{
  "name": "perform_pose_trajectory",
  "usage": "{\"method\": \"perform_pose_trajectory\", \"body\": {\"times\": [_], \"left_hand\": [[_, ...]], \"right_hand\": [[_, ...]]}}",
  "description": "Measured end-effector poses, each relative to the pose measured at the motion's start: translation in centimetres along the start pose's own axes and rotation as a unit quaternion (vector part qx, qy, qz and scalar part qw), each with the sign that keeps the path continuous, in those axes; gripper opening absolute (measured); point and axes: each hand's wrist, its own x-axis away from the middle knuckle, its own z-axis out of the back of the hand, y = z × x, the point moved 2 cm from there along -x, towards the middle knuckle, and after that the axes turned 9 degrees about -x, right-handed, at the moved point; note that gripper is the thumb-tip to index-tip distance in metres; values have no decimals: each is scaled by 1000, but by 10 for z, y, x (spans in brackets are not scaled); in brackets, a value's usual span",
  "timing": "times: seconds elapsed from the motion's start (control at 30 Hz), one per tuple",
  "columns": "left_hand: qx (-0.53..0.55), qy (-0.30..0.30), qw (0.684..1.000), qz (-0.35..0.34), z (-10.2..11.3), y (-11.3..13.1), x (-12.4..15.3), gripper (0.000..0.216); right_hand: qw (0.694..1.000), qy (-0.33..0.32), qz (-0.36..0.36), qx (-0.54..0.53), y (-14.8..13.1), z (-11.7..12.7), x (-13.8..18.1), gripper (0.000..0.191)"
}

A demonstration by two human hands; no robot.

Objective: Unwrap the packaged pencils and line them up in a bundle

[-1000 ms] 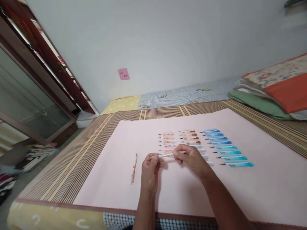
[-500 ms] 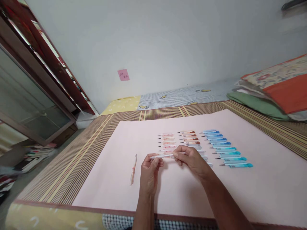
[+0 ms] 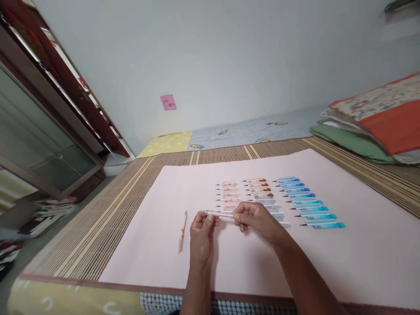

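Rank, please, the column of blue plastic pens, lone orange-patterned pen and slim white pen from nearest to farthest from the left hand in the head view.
1. White pen, within its grip.
2. Orange-patterned pen, left.
3. Blue pens, far right.

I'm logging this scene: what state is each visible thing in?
Held pen: gripped, pointing sideways
Left hand: closed on held pen
Right hand: closed on held pen
Lone pen: lying apart
Blue pens: lined up, dark tips showing
Brown pens: likewise lined up
Pink pens: likewise lined up
Grey pens: partly hidden
Paper: spread flat
Mat: spread under paper
Note: stuck to wall
Cushions: piled up
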Motion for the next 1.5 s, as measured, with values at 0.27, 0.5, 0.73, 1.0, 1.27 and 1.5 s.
{"method": "perform_pose_trajectory", "body": {"times": [0.27,0.5,0.73,1.0,1.27,1.5], "left_hand": [[-12,-22,999,20,1,-1,-3,23],[-56,0,997,44,7,-1,-4,32],[-118,36,992,34,8,-9,-7,40],[-276,241,926,-88,80,59,-20,38],[-538,142,831,-11,123,57,-28,25],[-593,84,799,47,114,54,-24,10]], "right_hand": [[993,-77,-89,16,18,-17,2,25],[985,-143,-93,38,25,-31,2,22],[991,-96,-68,65,33,-40,-3,15],[992,-55,-92,63,58,-51,-5,12],[985,-4,-134,108,78,-97,-22,16],[973,25,-149,172,78,-120,-39,27]]}}
